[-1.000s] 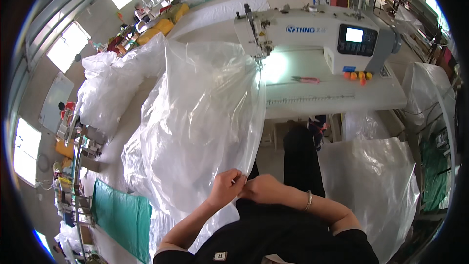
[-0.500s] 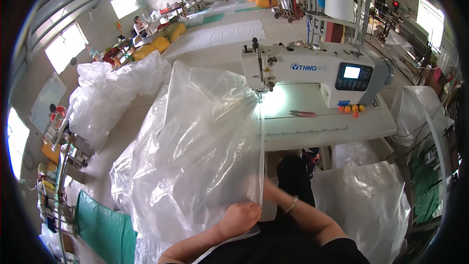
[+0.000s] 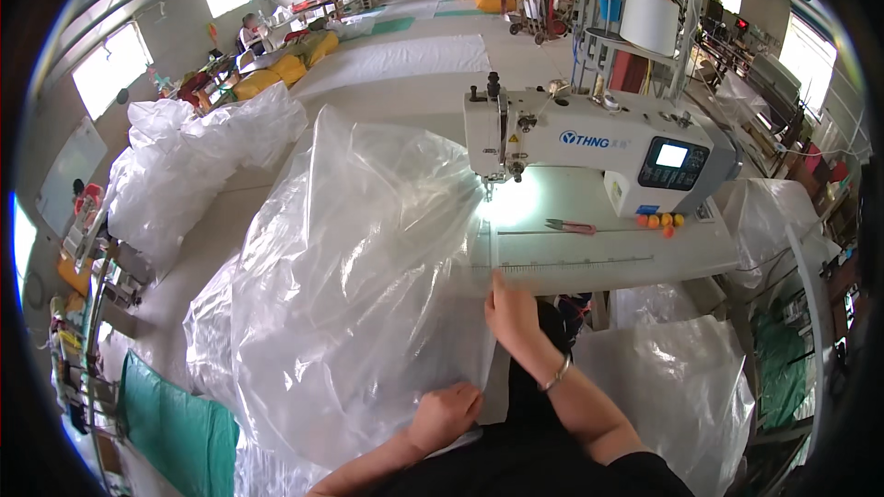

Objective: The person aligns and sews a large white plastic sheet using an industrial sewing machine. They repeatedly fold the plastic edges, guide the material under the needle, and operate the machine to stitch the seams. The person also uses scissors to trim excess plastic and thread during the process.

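A large, clear plastic sheet (image 3: pixel 359 267) spreads over the left of the sewing machine (image 3: pixel 580 133), its right edge running up to the lit needle area. Low on that edge, near my lap, my left hand (image 3: pixel 447 417) is closed in a fist around the plastic. Farther up, at the front rim of the machine table, my right hand (image 3: pixel 514 316) pinches the same edge with bent fingers; a bracelet (image 3: pixel 556 373) circles that wrist. The fingertips are partly hidden. Red-handled thread snips (image 3: pixel 570 226) lie on the machine bed to the right of the needle.
Several small orange balls (image 3: pixel 660 221) rest by the machine's base. A white thread cone (image 3: pixel 646 20) stands behind it. More crumpled plastic (image 3: pixel 189 175) is heaped at the left, and another clear sheet (image 3: pixel 663 396) hangs at the right. Far back, a person (image 3: pixel 252 32) sits among yellow bundles.
My right hand has moved up and away from me along the sheet's edge, out from beside my left hand. My left hand stays closed low on the edge. The view has shifted slightly.
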Available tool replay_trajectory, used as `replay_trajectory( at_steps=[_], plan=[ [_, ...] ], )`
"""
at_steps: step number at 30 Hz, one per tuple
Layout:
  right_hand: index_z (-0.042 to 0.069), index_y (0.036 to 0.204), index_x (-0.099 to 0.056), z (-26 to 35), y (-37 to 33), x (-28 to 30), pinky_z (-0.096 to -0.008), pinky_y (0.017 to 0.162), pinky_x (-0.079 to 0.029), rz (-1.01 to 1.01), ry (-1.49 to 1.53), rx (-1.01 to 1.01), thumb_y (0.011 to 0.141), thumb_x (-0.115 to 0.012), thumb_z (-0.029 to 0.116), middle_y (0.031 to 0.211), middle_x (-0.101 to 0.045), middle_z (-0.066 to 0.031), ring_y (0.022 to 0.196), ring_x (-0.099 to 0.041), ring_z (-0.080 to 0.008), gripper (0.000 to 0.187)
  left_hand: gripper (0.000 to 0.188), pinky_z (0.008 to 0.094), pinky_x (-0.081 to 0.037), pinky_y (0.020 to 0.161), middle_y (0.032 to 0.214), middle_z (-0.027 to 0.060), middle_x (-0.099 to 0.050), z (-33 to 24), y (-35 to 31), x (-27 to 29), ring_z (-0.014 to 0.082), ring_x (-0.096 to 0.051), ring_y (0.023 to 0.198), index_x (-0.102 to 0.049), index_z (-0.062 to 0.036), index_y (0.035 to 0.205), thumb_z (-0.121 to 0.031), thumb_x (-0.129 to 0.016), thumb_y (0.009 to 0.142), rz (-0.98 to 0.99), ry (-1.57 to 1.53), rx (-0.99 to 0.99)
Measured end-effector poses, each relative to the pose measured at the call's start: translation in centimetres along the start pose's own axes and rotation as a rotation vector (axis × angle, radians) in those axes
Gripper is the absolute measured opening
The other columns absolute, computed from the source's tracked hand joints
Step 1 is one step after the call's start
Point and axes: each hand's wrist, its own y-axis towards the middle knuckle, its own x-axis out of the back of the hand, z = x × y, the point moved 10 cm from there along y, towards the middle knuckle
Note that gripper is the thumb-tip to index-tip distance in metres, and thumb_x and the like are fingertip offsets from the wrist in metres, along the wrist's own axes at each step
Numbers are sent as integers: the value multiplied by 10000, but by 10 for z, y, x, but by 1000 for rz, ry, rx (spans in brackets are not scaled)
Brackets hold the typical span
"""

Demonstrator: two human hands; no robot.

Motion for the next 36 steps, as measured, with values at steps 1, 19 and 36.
replay_trajectory(
  at_steps=[1,19,36],
  plan=[
    [-27,1140,-557,0,-12,-2,-463,555,-506,-1,34,-14,800,-596,79,651,-609,-215,608,-630,-373,359,96,427,-476,540,735,109,-568,6,1,-2,320,-592,642,-559,-41,819,-112,-623,820,-14,3,30],
    [-14,861,-589,-14,64,-16,-456,585,-518,-9,-35,58,828,-574,97,657,-628,-203,636,-641,-377,117,808,607,-281,1038,1473,176,-325,41,-34,-44,400,-302,1364,-392,-104,1389,-328,-780,716,67,206,38],
    [-11,977,-624,-39,54,29,-381,603,-498,-322,593,-56,895,-615,178,740,-650,-169,647,-629,-345,206,203,393,-448,955,992,138,-653,112,-28,45,316,-612,1044,-653,-8,1008,16,-552,834,-543,28,5]
  ],
)
